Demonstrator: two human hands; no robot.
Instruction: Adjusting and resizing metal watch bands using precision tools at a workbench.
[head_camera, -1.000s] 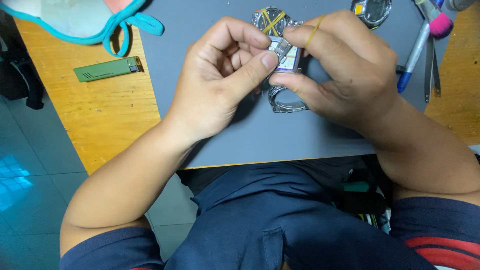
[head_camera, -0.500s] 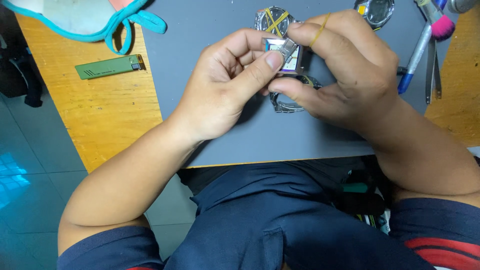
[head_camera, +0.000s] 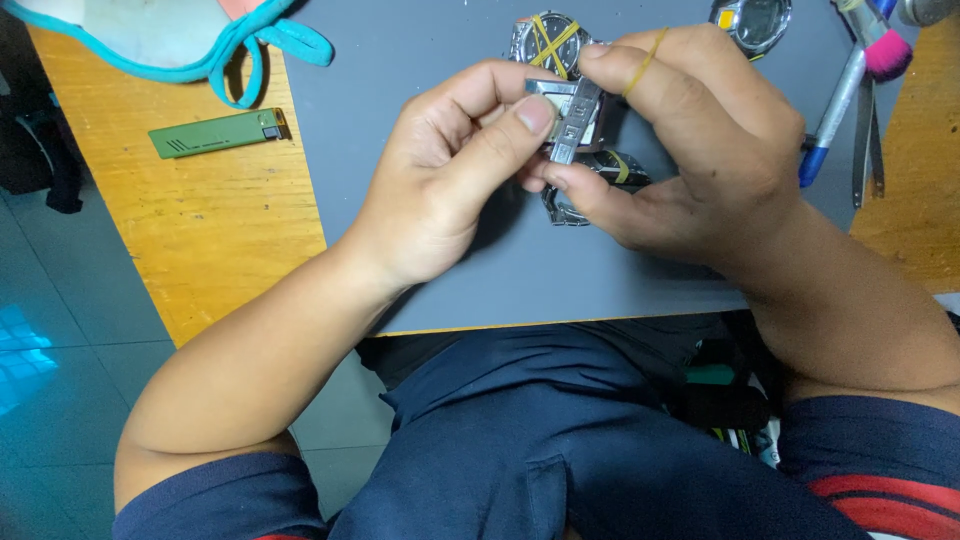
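Note:
Both hands hold one metal wristwatch (head_camera: 575, 125) above a grey mat (head_camera: 420, 60). My left hand (head_camera: 450, 170) pinches its case and folded steel clasp, thumb pressed on the near edge. My right hand (head_camera: 690, 140) grips the watch from the right, index finger over the top, thumb under it. A yellow rubber band (head_camera: 645, 62) lies across my right index finger. A loop of the bracelet (head_camera: 600, 175) hangs below between the hands. Behind them on the mat lies a second watch (head_camera: 548, 38) crossed with yellow rubber bands.
A third watch case (head_camera: 752, 20) sits at the mat's far right. A blue pen (head_camera: 830, 115), tweezers (head_camera: 868, 140) and a pink-tipped brush (head_camera: 885, 45) lie on the right. A green flat lighter (head_camera: 215, 132) rests on the wooden table (head_camera: 220, 230); teal-edged cloth (head_camera: 190, 40) at top left.
Both hands have turned the watch slightly between them and shifted a little toward me; my left thumb now presses the case edge. Everything on the mat stays put.

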